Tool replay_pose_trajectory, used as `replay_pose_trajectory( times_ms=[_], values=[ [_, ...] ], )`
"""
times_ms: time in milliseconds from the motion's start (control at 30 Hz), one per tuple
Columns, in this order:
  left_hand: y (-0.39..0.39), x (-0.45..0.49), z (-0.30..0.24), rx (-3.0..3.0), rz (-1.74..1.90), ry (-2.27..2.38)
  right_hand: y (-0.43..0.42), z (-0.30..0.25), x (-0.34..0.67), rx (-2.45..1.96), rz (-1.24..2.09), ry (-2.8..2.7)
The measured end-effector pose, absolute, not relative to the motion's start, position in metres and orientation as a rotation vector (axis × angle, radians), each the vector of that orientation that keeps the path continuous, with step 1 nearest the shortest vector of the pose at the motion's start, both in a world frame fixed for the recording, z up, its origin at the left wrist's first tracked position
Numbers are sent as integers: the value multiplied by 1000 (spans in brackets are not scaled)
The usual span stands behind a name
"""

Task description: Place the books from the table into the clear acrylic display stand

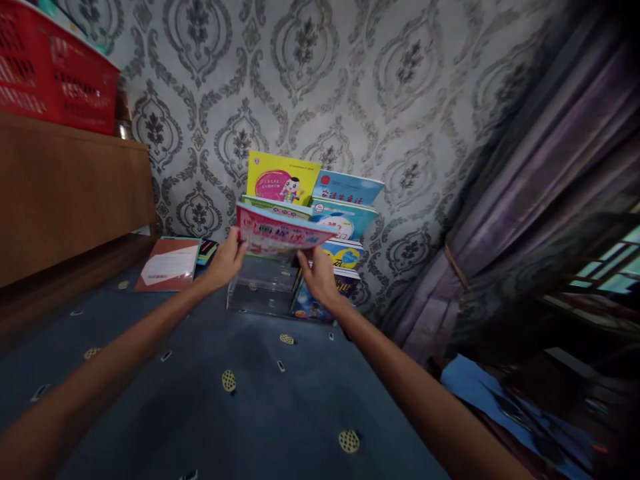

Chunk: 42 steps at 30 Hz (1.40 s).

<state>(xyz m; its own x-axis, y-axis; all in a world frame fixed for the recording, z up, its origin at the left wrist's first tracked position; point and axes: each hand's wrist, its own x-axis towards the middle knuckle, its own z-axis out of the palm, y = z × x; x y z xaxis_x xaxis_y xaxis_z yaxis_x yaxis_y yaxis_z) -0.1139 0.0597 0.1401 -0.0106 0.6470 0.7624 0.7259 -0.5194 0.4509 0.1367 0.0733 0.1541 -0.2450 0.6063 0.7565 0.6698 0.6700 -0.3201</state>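
Observation:
A pink picture book is held between my two hands, tilted at the front left of a clear tiered book rack. My left hand grips its left edge, and my right hand has its lower right edge. Behind it in the rack stand a green book and a yellow book. The right column carries blue books, a yellow-and-blue one and a dark blue one low in front. The lower left tier shows bare clear plastic.
A brownish-red book lies on the dark patterned cloth, left of the rack, with darker books beside it. A wooden cabinet bears a red basket. A purple curtain hangs at right, and patterned wallpaper covers the wall behind.

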Motion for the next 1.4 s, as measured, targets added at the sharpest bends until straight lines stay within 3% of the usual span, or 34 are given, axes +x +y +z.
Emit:
replay_pose_trajectory(
  times_ms=[200,700,1033,1400],
  values=[
    [108,-120,179,-2050,-1576,-1421,114,199,124,-936,-87,-1906],
    [128,-128,171,-2023,-1206,-1654,143,210,122,-1120,-127,-1851],
    [120,-111,188,-1964,-1075,-1857,146,201,127,-1017,-260,-1715],
    [119,-109,186,-1975,-1091,-1896,141,199,125,-941,-148,-1831]
  ],
)
